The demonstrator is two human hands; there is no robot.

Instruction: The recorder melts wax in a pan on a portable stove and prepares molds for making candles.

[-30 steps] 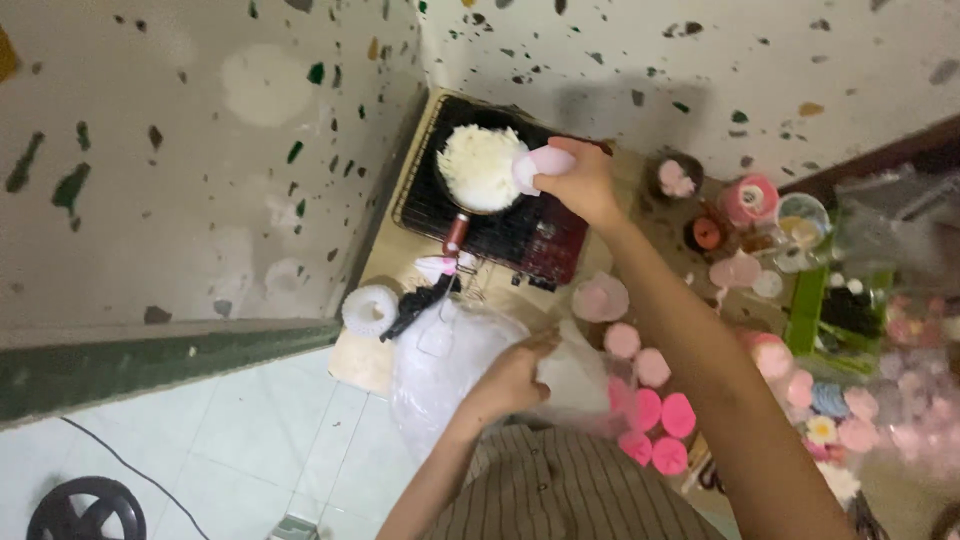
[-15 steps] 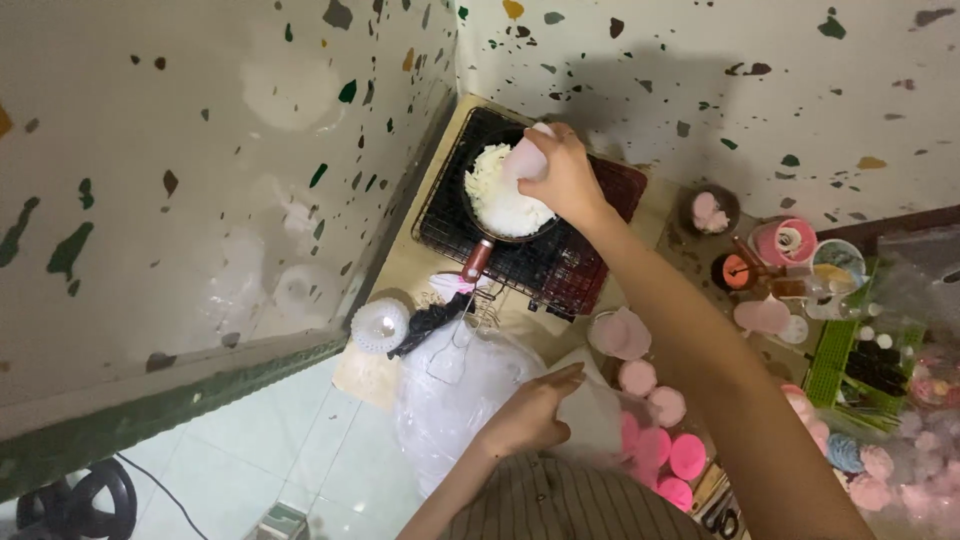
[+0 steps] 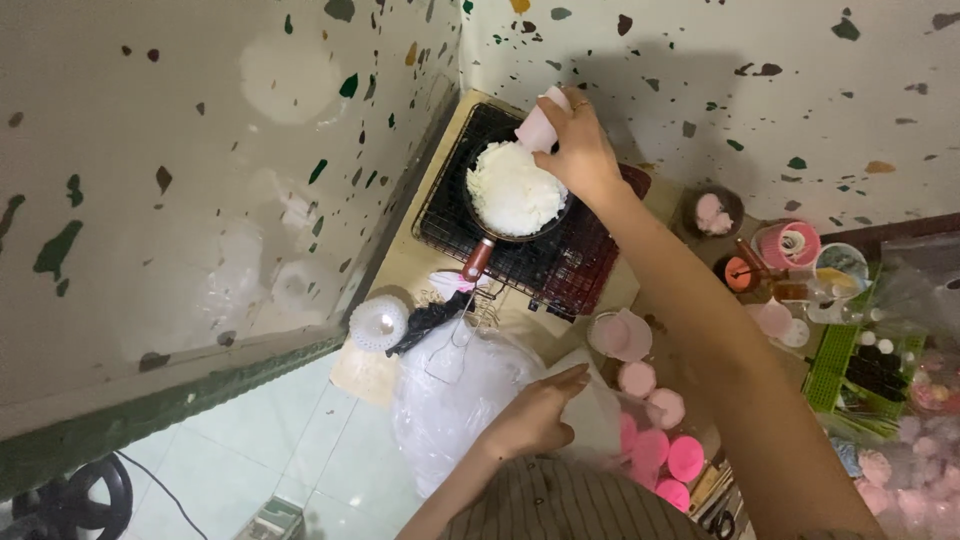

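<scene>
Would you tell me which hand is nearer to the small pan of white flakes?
The right hand, holding a pale pink cup at the pan's far rim. The left hand is well below, on a clear plastic bag.

Blurred pink items (image 3: pixel 925 440) at right edge

R hand (image 3: pixel 580 150): arm stretched fwd, wrist bent down, fingers curled in closed grip, thumb on top | L hand (image 3: pixel 535 415): close to torso, elbow bent, fingers together & extended, pinching flat | hands well apart
</scene>
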